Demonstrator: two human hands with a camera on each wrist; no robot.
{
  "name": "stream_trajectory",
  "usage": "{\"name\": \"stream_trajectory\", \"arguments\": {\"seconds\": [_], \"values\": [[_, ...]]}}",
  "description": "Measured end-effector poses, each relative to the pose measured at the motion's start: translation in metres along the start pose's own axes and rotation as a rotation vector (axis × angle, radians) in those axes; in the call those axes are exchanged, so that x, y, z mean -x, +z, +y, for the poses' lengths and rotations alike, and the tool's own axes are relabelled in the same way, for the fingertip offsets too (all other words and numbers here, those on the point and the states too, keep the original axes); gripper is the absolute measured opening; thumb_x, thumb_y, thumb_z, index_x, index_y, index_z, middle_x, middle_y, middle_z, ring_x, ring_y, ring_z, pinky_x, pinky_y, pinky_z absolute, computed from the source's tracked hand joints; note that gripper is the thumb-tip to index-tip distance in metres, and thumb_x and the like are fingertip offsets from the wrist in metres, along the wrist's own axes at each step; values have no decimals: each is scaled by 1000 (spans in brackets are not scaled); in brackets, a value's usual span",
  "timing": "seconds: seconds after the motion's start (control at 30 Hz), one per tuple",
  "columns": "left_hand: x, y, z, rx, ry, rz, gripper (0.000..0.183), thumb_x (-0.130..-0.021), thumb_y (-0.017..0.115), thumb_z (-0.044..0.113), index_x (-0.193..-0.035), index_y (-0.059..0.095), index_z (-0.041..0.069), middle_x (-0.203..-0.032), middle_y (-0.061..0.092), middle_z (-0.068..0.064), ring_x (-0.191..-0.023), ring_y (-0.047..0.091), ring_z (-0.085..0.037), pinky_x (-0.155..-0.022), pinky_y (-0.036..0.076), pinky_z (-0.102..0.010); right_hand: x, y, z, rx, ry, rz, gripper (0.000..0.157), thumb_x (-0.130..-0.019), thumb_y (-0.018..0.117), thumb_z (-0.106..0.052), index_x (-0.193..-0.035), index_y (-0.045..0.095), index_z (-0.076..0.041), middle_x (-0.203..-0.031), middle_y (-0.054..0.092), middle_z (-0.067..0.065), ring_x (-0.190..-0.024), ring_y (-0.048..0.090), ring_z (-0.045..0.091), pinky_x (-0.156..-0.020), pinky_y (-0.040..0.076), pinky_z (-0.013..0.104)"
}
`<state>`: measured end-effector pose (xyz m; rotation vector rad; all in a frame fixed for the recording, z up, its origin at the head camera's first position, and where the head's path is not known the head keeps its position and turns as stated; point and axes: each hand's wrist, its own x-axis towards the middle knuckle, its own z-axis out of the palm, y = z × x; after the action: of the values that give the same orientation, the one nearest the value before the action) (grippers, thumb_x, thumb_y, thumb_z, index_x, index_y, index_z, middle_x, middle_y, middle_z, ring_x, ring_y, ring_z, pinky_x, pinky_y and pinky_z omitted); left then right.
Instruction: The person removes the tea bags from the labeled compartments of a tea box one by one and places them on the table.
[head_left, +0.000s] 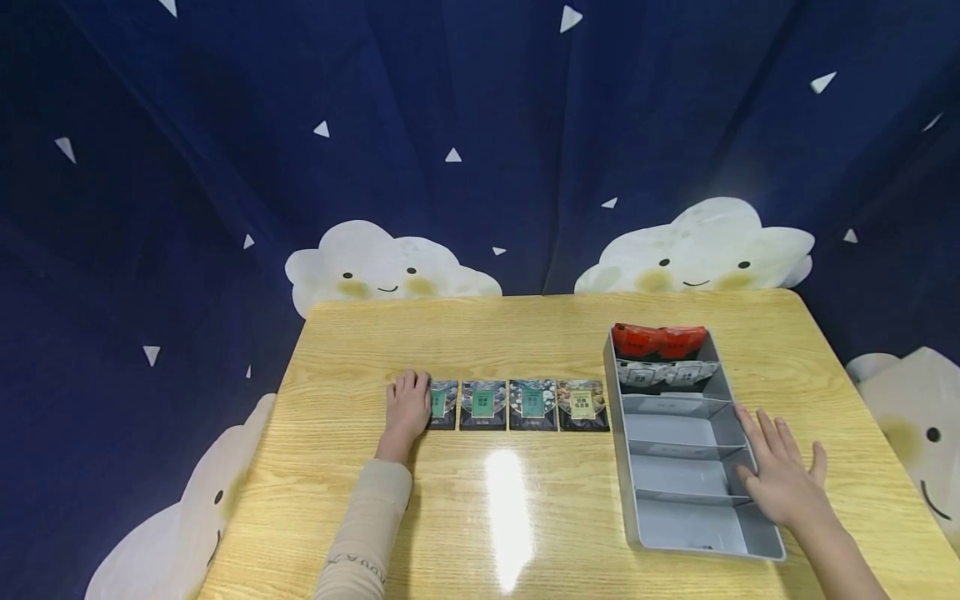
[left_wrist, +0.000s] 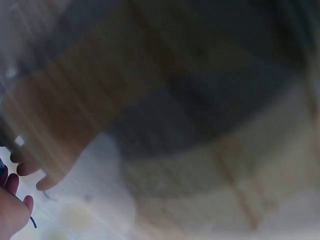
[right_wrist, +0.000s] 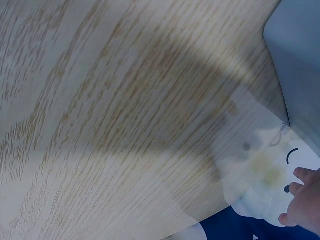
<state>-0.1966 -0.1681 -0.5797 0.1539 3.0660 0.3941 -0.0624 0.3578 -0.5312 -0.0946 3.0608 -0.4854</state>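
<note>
My left hand (head_left: 407, 410) rests at the left end of a row of flat square packets, its fingers over the left part of the leftmost green-labelled packet (head_left: 444, 405). Two more packets with green labels, a middle one (head_left: 483, 405) and another (head_left: 532, 405), lie to its right. A packet with a yellow label (head_left: 583, 405) ends the row beside a grey divided box (head_left: 628, 500). At the box's right wall is my right hand (head_left: 787, 475), fingers spread and thumb over the rim. The left wrist view is dark and blurred, with the left hand (left_wrist: 11, 212) at its lower left corner.
Red packets (head_left: 658, 342) stand in the box's rear compartment, with silver-white packets (head_left: 666, 373) in the one before it. Thin dividers split the rest of the box. Behind the wooden table (head_left: 360, 342) hangs a dark blue curtain (head_left: 480, 100) with cloud prints.
</note>
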Motion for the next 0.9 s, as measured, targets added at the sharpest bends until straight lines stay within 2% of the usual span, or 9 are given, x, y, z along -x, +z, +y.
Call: {"name": "stream_trajectory", "arguments": {"seconds": [0.27,0.7,0.9], "values": [[3,1,1,-8,-9,12,26,-99,35,20,-123,41,11,-117,37,-12,-106,33,-31,-95,24,-49,1,1,-1,-4,2,6,88,-84,53,-15,-147,-7,-24,-150,1,21,-136,-12,38,-93,-25,60],[1,2,0,69,-43,51,28,-99,34,22,-123,43,12,-124,37,-13,-112,34,-32,-96,24,-50,1,1,0,-6,1,7,87,-84,53,-15,-147,-6,-24,-149,4,22,-136,-8,40,-93,-23,62],[-2,-4,13,106,-34,84,31,-99,35,23,-126,43,11,-127,38,-13,-118,34,-32,-98,21,-50,0,1,-1,-4,-4,9,87,-84,53,-15,-147,-7,-24,-149,4,22,-136,-8,40,-93,-23,62]]}}
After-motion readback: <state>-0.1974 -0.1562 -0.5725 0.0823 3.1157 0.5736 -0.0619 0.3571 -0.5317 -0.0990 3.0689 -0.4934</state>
